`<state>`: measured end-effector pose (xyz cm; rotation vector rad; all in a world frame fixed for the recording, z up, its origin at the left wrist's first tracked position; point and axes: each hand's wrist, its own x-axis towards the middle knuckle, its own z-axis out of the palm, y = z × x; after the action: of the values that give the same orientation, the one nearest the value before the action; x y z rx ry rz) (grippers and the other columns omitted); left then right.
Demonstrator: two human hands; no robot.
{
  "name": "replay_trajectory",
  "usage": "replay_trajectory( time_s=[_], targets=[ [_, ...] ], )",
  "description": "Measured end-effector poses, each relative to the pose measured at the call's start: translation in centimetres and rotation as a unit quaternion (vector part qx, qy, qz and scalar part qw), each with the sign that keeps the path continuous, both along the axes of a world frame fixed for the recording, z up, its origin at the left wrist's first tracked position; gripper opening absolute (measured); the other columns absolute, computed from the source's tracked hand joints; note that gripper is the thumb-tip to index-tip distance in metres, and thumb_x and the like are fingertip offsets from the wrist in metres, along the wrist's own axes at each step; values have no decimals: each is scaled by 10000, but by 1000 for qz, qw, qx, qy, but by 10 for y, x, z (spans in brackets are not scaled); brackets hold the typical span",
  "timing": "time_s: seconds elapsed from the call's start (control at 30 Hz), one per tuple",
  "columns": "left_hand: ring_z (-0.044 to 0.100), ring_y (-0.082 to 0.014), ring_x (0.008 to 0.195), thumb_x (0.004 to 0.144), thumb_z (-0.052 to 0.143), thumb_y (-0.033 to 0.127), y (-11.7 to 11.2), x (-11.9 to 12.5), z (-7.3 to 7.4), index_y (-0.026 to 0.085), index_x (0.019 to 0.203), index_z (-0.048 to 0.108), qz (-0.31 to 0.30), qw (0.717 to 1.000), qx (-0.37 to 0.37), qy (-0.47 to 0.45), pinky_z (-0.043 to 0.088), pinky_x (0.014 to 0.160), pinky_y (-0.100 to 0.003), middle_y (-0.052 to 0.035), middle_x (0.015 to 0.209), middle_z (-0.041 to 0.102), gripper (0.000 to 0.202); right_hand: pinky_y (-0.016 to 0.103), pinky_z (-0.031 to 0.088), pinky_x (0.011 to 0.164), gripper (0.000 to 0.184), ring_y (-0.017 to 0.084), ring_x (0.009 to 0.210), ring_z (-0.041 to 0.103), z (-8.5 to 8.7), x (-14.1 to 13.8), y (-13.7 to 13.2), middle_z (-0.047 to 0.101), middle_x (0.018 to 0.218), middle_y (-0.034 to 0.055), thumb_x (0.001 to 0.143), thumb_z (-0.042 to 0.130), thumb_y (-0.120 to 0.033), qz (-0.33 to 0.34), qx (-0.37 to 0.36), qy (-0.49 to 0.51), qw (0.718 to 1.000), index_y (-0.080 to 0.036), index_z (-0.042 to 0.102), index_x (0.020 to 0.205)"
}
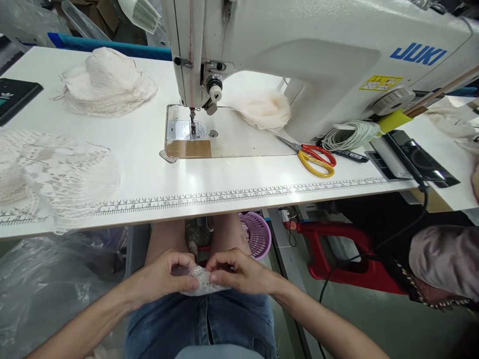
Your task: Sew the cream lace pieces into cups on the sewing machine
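Over my lap, a small piece of white fabric with a dotted, eyelet-like pattern (201, 279) is stretched between my two hands. My left hand (164, 274) pinches its left side between thumb and fingers. On the other side, my right hand (239, 271) grips the fabric with thumb and forefinger. Both hands are below the front edge of the white table (232, 174). Above them stands a white JUKI sewing machine (299, 45), its presser foot (193, 122) over the metal needle plate. A cream fabric piece (265, 109) lies under the machine's arm.
White lace pieces (82, 174) and a fabric stack (108, 85) lie on the left. Scissors with red and yellow handles (314, 158) rest beside coiled cord (352, 134). Below are a purple basket (262, 237), a red stool (337, 269) and another person's sleeve (445, 254).
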<state>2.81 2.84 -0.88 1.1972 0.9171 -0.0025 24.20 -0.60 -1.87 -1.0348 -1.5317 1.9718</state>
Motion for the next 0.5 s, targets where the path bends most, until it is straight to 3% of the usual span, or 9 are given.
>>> replay_trajectory(
  time_s=[0.17,0.33,0.5],
  targets=[
    [421,-126,663,723,659,361,3,-1,0,155,637,609,-9,1000,23,-2,328,608,-210,33,673,454,229,178,333,514,257,72,557,379,1,-5,1,478,639,-28,833,565,-372,-17,-19,-10,1000,-120,595,797],
    [468,-146,704,714,676,365,3,2,2,157,702,649,-22,999,37,0,352,651,-223,17,718,527,209,168,304,491,164,68,550,367,1,-5,2,481,632,-31,836,550,-271,-11,16,-34,999,-119,598,800],
    [489,-156,702,725,650,387,1,3,6,159,679,639,-7,999,25,33,371,638,-223,12,713,548,233,179,287,485,284,73,546,354,6,0,5,450,631,-23,897,481,-356,18,11,-10,1000,-101,596,843]
  ],
)
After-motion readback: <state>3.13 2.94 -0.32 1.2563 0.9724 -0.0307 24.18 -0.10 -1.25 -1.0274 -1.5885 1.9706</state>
